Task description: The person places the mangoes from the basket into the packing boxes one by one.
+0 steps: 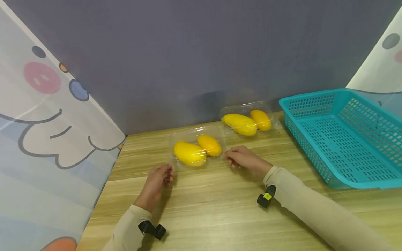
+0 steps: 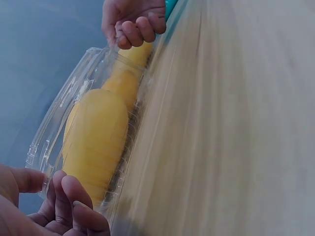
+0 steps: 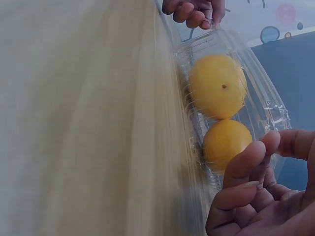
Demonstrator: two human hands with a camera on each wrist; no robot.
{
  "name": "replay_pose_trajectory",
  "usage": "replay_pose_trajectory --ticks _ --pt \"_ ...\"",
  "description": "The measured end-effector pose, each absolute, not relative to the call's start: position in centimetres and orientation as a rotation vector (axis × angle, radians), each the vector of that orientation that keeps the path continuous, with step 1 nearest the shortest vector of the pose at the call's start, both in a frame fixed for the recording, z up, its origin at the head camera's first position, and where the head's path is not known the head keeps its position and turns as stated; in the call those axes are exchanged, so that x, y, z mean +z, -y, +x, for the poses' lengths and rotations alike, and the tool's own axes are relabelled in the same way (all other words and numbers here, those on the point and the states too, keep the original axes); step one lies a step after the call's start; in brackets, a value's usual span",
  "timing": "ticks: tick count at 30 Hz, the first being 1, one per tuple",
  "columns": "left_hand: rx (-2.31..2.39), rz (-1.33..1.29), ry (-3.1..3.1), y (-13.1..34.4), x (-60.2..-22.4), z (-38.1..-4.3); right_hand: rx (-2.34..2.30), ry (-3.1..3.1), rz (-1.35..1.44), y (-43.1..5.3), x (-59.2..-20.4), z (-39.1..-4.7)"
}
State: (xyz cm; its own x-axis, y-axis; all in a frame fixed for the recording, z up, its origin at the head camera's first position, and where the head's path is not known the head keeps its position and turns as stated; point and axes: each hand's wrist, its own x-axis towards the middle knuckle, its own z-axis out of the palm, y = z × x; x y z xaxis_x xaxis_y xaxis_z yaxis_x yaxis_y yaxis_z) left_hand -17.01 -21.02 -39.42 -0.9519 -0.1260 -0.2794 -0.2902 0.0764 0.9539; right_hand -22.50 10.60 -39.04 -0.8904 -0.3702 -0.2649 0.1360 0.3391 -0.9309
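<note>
A clear plastic clamshell box (image 1: 185, 135) lies on the table near the back wall. Inside it are two yellow mangoes, a longer one (image 1: 190, 153) on the left and a rounder one (image 1: 209, 145) on the right. At the box's front left corner, my left hand (image 1: 158, 179) pinches the edge between thumb and fingertips. My right hand (image 1: 246, 161) pinches the front right corner the same way. In the left wrist view the lid (image 2: 61, 108) stands over the fruit; how tightly it is closed, I cannot tell. Two mangoes (image 3: 225, 145) touch each other in the right wrist view.
Behind and to the right is a second clear box (image 1: 242, 108) holding two mangoes (image 1: 240, 124). A turquoise perforated basket (image 1: 309, 150) occupies the right side. The grey wall (image 1: 188, 62) borders the wooden table (image 1: 201, 209) at the back, a cartoon-print sheet (image 1: 72, 139) at the left.
</note>
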Motion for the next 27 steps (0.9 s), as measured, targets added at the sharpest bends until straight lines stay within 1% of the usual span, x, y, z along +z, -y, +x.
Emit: replay_pose_trajectory --ticks 12,27 --pt "1.964 -0.456 -2.231 21.5 -38.8 -19.7 -1.575 -2.188 -0.123 -9.3 -38.9 -25.1" --pt "1.987 -0.543 -2.23 21.7 -38.4 -22.8 -1.727 -2.105 0.032 -7.9 -38.7 -27.1"
